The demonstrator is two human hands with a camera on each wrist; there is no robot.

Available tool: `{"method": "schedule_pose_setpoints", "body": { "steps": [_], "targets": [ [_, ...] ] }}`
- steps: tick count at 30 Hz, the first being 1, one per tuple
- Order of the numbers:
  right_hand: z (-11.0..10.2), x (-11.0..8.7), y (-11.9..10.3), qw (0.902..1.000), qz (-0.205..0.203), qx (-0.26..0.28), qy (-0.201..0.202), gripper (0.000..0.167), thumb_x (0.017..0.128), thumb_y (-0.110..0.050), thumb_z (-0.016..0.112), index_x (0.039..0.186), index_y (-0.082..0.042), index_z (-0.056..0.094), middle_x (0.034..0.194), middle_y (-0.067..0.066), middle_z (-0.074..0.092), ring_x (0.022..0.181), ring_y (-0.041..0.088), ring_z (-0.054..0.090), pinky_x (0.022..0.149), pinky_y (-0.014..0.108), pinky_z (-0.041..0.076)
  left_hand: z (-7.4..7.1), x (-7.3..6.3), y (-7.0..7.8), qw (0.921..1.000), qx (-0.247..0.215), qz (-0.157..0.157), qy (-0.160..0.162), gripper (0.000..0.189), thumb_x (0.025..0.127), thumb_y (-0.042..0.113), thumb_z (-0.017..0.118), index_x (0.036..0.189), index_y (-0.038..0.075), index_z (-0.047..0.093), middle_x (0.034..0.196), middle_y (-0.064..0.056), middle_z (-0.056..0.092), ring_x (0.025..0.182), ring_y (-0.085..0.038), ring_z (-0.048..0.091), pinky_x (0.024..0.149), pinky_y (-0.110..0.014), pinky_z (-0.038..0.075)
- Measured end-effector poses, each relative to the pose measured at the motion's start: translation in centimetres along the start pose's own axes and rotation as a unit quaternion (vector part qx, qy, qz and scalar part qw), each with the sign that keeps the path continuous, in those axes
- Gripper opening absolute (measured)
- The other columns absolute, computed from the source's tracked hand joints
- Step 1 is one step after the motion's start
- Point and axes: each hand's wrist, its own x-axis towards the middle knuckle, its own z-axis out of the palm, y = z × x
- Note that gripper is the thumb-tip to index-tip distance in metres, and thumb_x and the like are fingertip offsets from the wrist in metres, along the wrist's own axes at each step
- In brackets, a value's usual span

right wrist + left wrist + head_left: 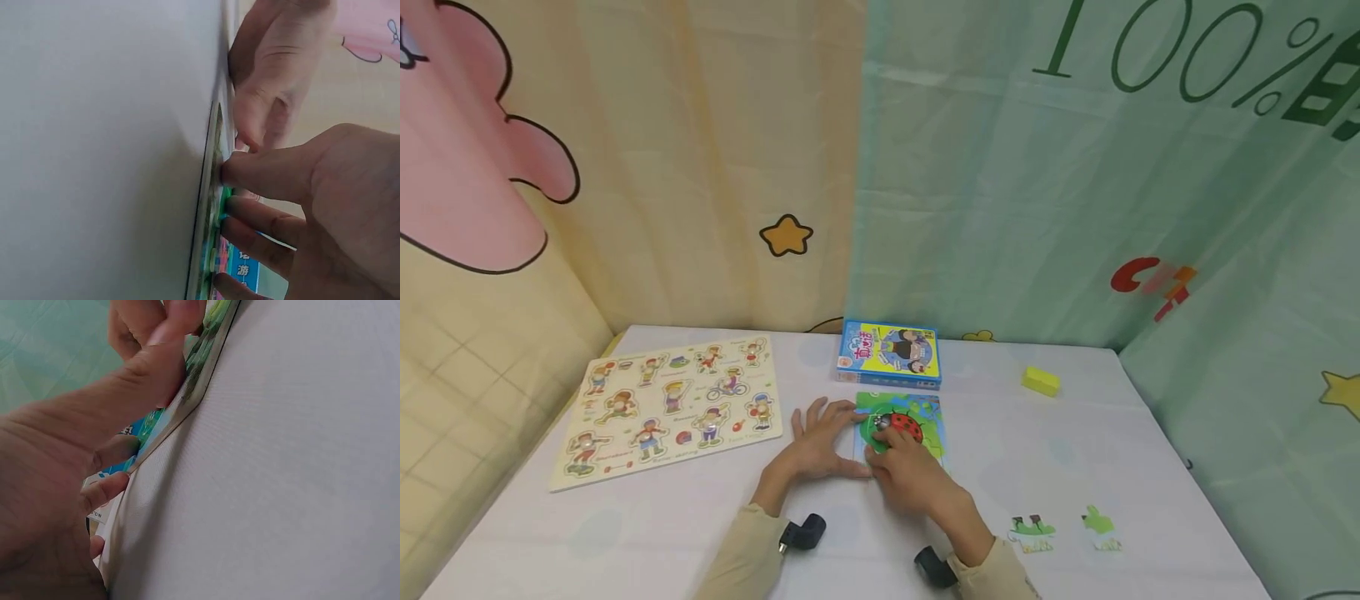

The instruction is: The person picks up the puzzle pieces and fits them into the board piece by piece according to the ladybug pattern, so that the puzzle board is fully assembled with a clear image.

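Note:
A small flat jigsaw puzzle (pixel 910 427) with a red ladybug on green lies on the table in front of me. My left hand (pixel 820 446) is at its left side, fingers spread and thumb reaching to the near left corner. Over the lower left part, my right hand (pixel 917 479) presses its fingertips on the picture. The right wrist view shows these fingers (pixel 262 215) nearly straight against the puzzle's face, with the left thumb close by. Two loose puzzle pieces, one green and white (pixel 1033 533) and one with a green top (pixel 1100 527), lie to the right.
Behind the puzzle lies a blue and yellow card-game box (pixel 887 354). A wooden peg board (pixel 677 408) with sports figures covers the table's left side. A yellow block (pixel 1041 382) sits at the back right. Printed curtains (pixel 985 208) hang behind the table (pixel 1060 454).

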Motion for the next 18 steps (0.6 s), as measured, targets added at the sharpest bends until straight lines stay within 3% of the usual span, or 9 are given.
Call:
{"method": "schedule_pose_setpoints", "body": {
  "steps": [4, 10, 18],
  "targets": [
    [0.2, 0.1, 0.5, 0.9997, -0.010, 0.023, -0.003, 0.030, 0.099, -0.018, 0.062, 0.127, -0.009, 0.070, 0.137, 0.011, 0.057, 0.129, 0.031, 0.053, 0.104, 0.055, 0.048, 0.0, 0.0, -0.1, 1.0000, -0.004, 0.000, 0.005, 0.075, 0.077, 0.044, 0.084, 0.142, 0.018, 0.055, 0.153, -0.008, 0.041, 0.149, -0.046, 0.011, 0.112, -0.075, -0.005],
    [0.0, -0.1, 1.2, 0.9985, -0.015, 0.044, -0.029, 0.039, 0.099, -0.020, 0.062, 0.136, -0.007, 0.062, 0.147, 0.012, 0.051, 0.137, 0.032, 0.046, 0.109, 0.059, 0.042, 0.0, 0.1, -0.1, 1.0000, -0.006, -0.001, 0.007, 0.076, 0.077, 0.042, 0.085, 0.142, 0.019, 0.055, 0.153, -0.009, 0.041, 0.149, -0.046, 0.011, 0.113, -0.075, -0.004],
    [-1.0, -1.8, 2.6, 0.9942, -0.022, 0.091, -0.052, 0.058, 0.097, -0.022, 0.066, 0.149, -0.007, 0.046, 0.156, 0.009, 0.044, 0.143, 0.031, 0.043, 0.114, 0.052, 0.040, -0.1, 0.1, 0.2, 0.9999, -0.010, -0.001, 0.005, 0.076, 0.075, 0.041, 0.086, 0.141, 0.018, 0.056, 0.153, -0.009, 0.041, 0.149, -0.046, 0.010, 0.113, -0.075, -0.005]
  ]
}}
